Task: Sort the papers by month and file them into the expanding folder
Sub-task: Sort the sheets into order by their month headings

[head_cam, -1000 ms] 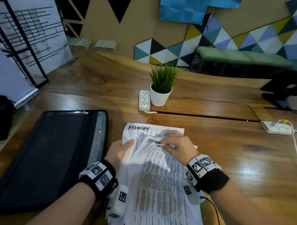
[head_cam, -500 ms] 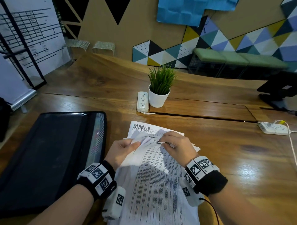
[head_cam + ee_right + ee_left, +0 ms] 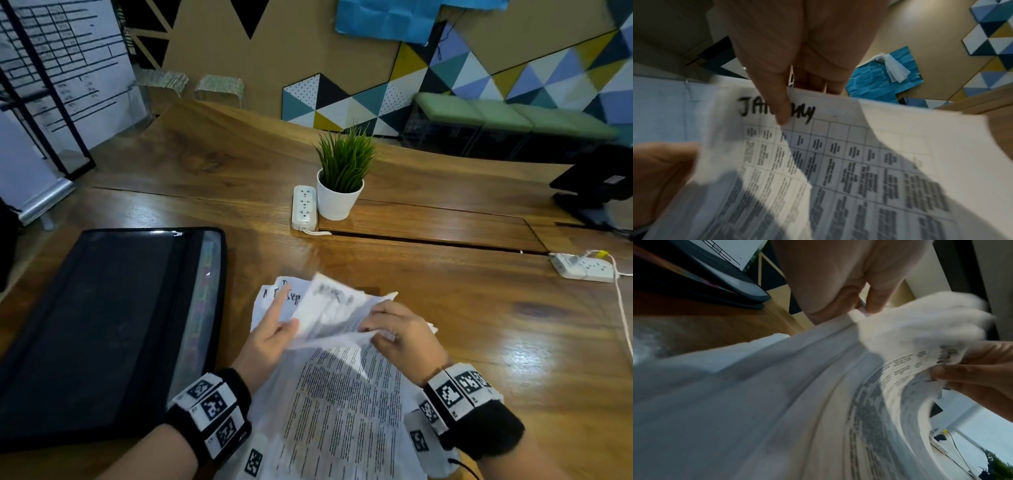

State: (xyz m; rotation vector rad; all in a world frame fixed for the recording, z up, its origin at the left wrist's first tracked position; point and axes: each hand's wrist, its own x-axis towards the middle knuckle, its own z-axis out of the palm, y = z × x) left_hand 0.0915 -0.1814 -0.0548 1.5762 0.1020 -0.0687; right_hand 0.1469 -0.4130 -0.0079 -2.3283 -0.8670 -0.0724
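- White printed papers [image 3: 335, 404] lie in one stack on the wooden surface [image 3: 479, 325] just in front of the person, their far ends lifted and fanned; nothing shows them split into separate month piles.
- Left hand [image 3: 270, 339] pinches the lifted edges of a few sheets between thumb and fingers, one finger stretched out over a handwritten heading that is too blurred to read.
- Right hand [image 3: 400, 335] pinches the top of another sheet, thumb on its face; the right wrist view shows this sheet [image 3: 838, 162] headed "January".
- Black folder [image 3: 102, 329] lies flat to the left of the stack, apart from it, with no sheet visibly going in.
- My reading: sorting is at an early stage, headings are being checked, and filing appears not yet begun.
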